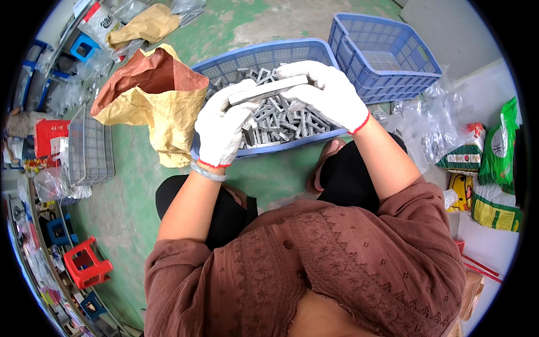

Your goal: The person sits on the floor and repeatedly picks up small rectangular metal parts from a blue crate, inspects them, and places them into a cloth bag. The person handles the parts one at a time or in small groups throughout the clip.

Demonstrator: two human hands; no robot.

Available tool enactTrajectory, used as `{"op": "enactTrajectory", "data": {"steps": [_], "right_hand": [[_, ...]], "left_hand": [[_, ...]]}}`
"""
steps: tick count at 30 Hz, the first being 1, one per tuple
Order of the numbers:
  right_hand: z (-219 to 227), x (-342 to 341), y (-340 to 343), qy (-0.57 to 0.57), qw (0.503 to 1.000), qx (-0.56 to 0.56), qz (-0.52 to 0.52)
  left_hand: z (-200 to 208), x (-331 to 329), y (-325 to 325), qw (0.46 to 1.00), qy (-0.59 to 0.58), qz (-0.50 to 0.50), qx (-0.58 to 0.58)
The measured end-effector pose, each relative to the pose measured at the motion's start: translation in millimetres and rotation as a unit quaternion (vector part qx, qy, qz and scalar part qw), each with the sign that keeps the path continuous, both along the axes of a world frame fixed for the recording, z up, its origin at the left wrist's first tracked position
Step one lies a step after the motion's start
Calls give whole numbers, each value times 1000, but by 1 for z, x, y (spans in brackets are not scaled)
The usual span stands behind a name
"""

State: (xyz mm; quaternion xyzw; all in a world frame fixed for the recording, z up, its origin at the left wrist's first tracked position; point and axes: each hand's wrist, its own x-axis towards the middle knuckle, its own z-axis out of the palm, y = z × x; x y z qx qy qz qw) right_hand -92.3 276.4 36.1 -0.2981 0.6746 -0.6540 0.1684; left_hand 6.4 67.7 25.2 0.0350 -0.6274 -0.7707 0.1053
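Both hands wear white knit gloves with red cuffs. A long, narrow grey metal bar (269,90) is held level between them, above a blue plastic crate (269,50). My left hand (224,115) grips the bar's left end, and my right hand (331,92) grips its right end; both are closed on it. Beneath them, many loose grey metal pieces (281,126), some shaped like small rectangular frames, lie heaped in the crate. Just left of the crate stands a yellow woven sack (163,115), its mouth wide and its reddish-brown inside showing.
A second blue crate (387,73) stands at the far right, beside clear plastic bags (432,129) and green packages (499,146). On the left are a grey mesh basket (92,146), a red stool (87,263) and cluttered shelves (48,241). The floor (123,224) is worn green.
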Motion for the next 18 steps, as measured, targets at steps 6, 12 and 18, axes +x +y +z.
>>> {"op": "enactTrajectory", "data": {"steps": [6, 12, 18], "right_hand": [[-7, -3, 1, 25, 1000, -12, 9], [-8, -1, -1, -41, 998, -50, 26], [0, 1, 0, -47, 999, 1, 26]], "left_hand": [[3, 1, -2, 1000, 2, -4, -11], [2, 0, -4, 1000, -2, -9, -17], [1, 0, -5, 1000, -5, -8, -9]]}}
